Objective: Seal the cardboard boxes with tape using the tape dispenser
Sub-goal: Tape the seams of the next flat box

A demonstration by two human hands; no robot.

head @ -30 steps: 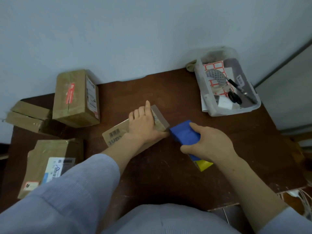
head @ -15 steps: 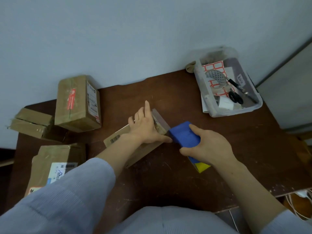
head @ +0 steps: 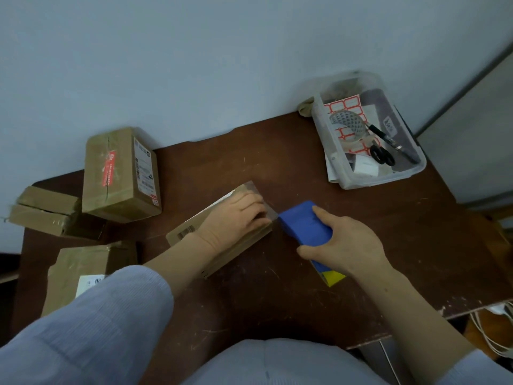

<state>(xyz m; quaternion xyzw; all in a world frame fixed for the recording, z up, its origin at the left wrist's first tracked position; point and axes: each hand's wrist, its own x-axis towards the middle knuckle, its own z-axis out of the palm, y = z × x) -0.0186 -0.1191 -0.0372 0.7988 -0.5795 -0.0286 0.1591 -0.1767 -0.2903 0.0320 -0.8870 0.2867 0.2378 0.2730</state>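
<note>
The left hand (head: 236, 218) lies palm down on the box (head: 180, 237), which sits flat near the middle of the table (head: 277, 307). Its fingers (head: 254, 208) are held together and only lightly bent, pressing the top at the box's right end, with the thumb along the near edge. It presses rather than clasps.

The right hand (head: 344, 245) grips the dispenser (head: 304, 223). The index finger lies on top, the thumb is against the near side, and the other fingers are wrapped round the body. The yellow rear end sticks out below the palm. The blue nose points at the box's right end and sits just beside the left fingertips; whether it touches the cardboard cannot be told.

Other boxes (head: 119, 176) lie at the table's left edge. A clear bin (head: 388, 179) stands at the far right corner, with scissors (head: 383, 155) inside.
</note>
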